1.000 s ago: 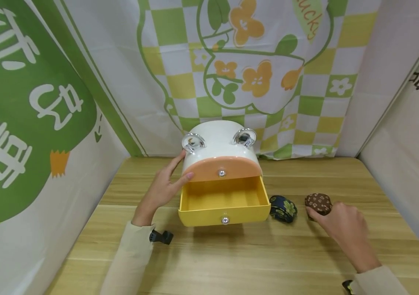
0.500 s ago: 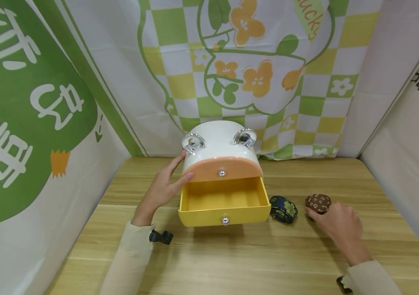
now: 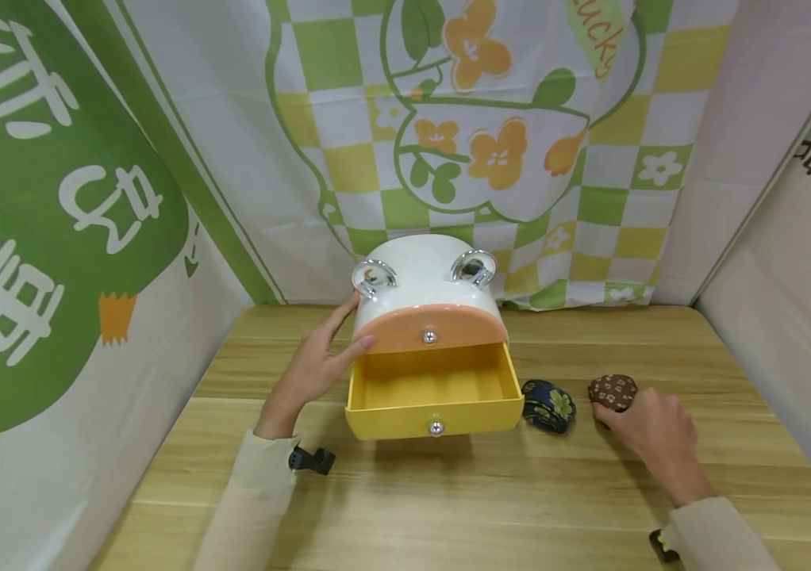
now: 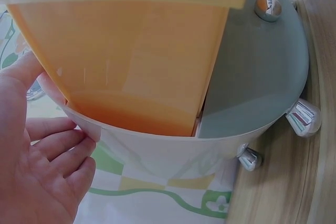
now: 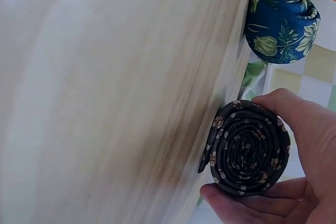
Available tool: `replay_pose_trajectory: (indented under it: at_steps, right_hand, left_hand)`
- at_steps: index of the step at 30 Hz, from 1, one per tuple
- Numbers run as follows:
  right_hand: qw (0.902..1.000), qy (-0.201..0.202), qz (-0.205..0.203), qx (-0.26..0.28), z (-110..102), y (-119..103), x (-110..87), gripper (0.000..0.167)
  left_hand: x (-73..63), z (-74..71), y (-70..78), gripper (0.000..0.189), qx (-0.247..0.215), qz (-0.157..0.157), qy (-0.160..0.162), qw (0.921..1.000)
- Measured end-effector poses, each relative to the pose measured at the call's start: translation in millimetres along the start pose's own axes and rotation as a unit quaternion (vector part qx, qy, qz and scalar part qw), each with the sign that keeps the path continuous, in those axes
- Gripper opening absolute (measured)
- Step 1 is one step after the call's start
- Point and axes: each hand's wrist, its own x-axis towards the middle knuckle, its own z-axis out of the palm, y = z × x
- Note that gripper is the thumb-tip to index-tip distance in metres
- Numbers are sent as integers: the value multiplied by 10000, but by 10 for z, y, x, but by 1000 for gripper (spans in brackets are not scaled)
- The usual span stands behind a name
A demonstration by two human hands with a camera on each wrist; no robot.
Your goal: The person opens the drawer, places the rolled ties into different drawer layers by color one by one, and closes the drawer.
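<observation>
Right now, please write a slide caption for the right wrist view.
The right grip holds a dark floral fabric roll, while a separate blue floral roll rests on the wooden table.

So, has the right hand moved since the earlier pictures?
Yes, slightly: the right hand has shifted left, mostly at the wrist, toward the yellow drawer.

A checked, flowered backdrop (image 3: 498,151) hangs behind a wooden table (image 3: 491,507), a lettered green panel (image 3: 27,190) at left
</observation>
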Motion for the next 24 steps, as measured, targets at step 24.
replay_pose_trajectory:
  at_steps: [24]
  right_hand:
    - [9946, 497, -893, 163, -436, -156, -102, 61]
  left_hand:
    - [-2, -2, -17, 77, -58, 76, 24, 10000]
